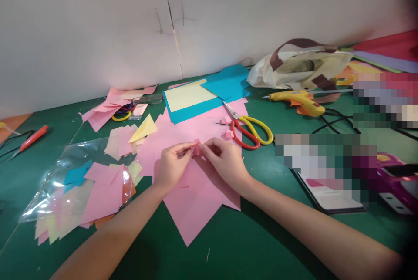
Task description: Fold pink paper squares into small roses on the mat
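A small folded pink paper piece is pinched between my two hands, partly covered by the fingertips. My left hand grips it from the left, with thumb and fingers closed. From the right, my right hand pinches the same piece. Large pink paper sheets lie beneath both hands. Just beyond my right hand, two small folded pink paper shapes rest near open scissors with one red and one yellow handle loop.
Blue and cream sheets lie behind the hands. A clear plastic bag with paper pieces is at left, near a red-handled tool. At right are a yellow glue gun, a cloth bag and a phone.
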The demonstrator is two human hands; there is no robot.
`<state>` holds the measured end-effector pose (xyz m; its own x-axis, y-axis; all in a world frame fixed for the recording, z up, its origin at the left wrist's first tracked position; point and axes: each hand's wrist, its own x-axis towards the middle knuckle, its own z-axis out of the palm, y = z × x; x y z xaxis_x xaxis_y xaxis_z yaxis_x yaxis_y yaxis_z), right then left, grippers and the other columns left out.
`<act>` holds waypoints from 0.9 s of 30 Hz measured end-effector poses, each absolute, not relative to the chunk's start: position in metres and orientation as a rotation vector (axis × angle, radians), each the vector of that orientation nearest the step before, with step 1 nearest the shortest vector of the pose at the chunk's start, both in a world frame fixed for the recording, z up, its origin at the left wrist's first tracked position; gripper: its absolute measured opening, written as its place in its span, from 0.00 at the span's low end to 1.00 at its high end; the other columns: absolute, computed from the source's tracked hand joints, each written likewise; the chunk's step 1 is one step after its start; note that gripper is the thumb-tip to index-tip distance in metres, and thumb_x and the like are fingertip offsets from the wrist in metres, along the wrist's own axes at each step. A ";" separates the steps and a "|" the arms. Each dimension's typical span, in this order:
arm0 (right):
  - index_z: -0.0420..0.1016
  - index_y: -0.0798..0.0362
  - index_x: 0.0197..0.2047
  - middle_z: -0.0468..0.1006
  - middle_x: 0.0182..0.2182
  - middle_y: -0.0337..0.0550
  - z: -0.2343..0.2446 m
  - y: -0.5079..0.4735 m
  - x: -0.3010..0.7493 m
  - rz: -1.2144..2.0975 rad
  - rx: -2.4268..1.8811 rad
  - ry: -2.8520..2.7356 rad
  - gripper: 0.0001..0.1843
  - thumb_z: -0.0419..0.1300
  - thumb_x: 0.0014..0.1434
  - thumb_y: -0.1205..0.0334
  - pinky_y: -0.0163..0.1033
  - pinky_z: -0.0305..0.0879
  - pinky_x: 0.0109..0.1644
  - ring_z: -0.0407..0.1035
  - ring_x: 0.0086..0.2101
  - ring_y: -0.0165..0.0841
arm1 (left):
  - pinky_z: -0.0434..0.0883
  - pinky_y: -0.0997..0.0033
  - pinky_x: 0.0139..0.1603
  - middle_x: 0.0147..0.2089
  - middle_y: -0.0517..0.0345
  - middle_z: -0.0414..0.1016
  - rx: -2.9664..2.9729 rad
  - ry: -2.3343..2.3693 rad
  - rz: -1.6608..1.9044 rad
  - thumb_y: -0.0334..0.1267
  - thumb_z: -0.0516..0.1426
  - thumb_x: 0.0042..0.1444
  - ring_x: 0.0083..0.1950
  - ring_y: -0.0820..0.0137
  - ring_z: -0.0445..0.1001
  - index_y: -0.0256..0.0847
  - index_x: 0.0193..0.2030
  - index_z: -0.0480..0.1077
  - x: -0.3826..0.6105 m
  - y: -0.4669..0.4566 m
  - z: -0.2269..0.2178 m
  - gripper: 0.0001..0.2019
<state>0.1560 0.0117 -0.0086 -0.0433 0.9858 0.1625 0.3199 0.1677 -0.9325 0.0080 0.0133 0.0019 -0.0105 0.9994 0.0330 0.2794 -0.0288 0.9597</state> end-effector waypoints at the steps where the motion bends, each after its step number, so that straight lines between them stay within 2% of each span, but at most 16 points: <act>1: 0.74 0.54 0.27 0.76 0.21 0.40 -0.009 0.012 0.156 0.919 -1.300 -1.532 0.13 0.56 0.59 0.56 0.34 0.60 0.25 0.66 0.21 0.29 | 0.76 0.63 0.48 0.39 0.54 0.82 1.436 1.419 1.090 0.32 0.59 0.51 0.41 0.64 0.80 0.38 0.37 0.78 0.007 0.013 0.002 0.07; 8: 0.72 0.54 0.27 0.76 0.23 0.40 -0.009 0.013 0.154 0.949 -1.317 -1.504 0.12 0.57 0.58 0.57 0.34 0.62 0.27 0.67 0.23 0.29 | 0.74 0.61 0.52 0.42 0.54 0.81 1.444 1.444 1.059 0.32 0.59 0.51 0.45 0.63 0.78 0.39 0.38 0.78 0.006 0.014 0.002 0.09; 18: 0.74 0.54 0.28 0.78 0.25 0.41 -0.007 0.013 0.156 0.964 -1.312 -1.507 0.09 0.57 0.58 0.60 0.36 0.64 0.29 0.70 0.25 0.31 | 0.74 0.62 0.50 0.41 0.53 0.81 1.463 1.452 1.004 0.34 0.59 0.52 0.44 0.62 0.79 0.39 0.38 0.79 0.003 0.015 -0.002 0.09; 27: 0.72 0.55 0.30 0.74 0.26 0.41 -0.015 0.013 0.156 0.638 -1.192 -1.765 0.07 0.56 0.59 0.67 0.34 0.63 0.30 0.66 0.26 0.29 | 0.75 0.64 0.46 0.38 0.53 0.82 1.440 1.462 0.991 0.36 0.61 0.50 0.42 0.62 0.79 0.39 0.37 0.78 0.001 0.017 -0.001 0.08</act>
